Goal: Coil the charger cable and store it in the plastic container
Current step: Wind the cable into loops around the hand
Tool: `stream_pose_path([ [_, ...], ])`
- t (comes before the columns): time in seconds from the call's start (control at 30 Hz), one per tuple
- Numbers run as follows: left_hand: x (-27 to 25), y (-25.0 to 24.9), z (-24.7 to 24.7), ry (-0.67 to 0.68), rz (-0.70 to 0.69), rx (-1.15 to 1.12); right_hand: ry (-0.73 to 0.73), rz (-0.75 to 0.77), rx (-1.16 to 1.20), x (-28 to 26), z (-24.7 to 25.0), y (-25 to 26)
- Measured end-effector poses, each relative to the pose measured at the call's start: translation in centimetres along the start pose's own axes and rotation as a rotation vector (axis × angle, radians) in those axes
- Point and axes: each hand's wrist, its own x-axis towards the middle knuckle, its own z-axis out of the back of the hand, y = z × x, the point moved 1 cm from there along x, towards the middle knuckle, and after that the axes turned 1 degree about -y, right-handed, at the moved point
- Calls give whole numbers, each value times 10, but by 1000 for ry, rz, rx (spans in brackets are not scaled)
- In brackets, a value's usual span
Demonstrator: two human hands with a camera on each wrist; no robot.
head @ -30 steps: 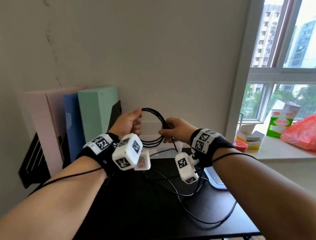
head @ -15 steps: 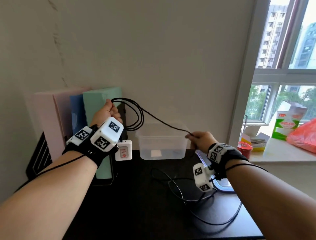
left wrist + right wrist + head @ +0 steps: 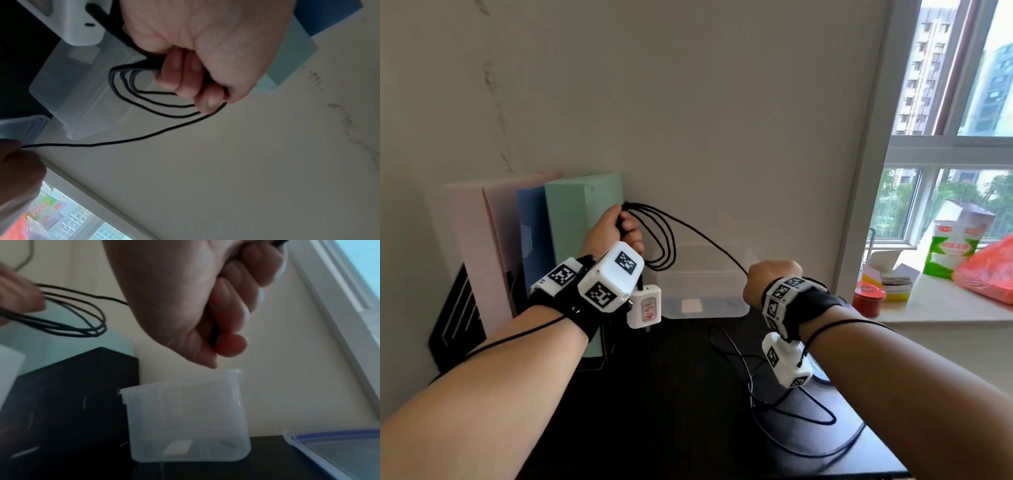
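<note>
The left hand (image 3: 616, 233) was closed in a fist round the gathered loops of the black charger cable (image 3: 661, 240), which hung in a loose oval toward four o'clock of that fist, with the white charger block (image 3: 644, 306) dangling below the wrist. From the top of the fist one strand ran out long and nearly straight toward four o'clock to the right hand (image 3: 767, 284), whose curled fingers (image 3: 232, 293) were wrapped round it; the rest dropped from that hand and lay in slack curves on the black desk (image 3: 671, 411). The next wrap would probably turn on that stretched strand: its long axis pointed from the right hand back toward ten o'clock at the coil, so the right hand, being the one on the free length, seemed the one to carry it over. The clear plastic container (image 3: 722, 294) stood open against the wall, behind and between the hands, its lid (image 3: 339, 449) flat on the desk at its three o'clock. Upright folders (image 3: 578, 222) leaned at nine o'clock; a window sill (image 3: 928, 308) with packets lay at three.
</note>
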Motion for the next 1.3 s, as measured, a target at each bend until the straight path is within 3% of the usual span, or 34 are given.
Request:
stream_pose_path([
  [0.17,2,13,-2,17,-83,113,37,352,-244,-11,7,29],
  [0.3,3,25,-1,47,-110,302,60,545,-290,-21,18,47],
  [0.4,0,38,-5,124,-92,442,-22,676,-127,-22,23,57],
  [0.5,1,49,-6,164,-71,549,-69,786,251,-21,34,60],
  [0.67,-5,55,-7,246,-19,551,-211,695,760,-15,60,48],
  [0.87,-17,46,-14,338,176,485,-396,590,860,6,62,33],
  [1.03,-25,38,-19,534,252,256,-151,564,973,21,41,31],
  [1.23,-18,29,-14,564,223,79,212,496,1510,14,28,19],
  [1.3,-13,30,-11,549,205,32,223,461,1610,13,28,19],
])
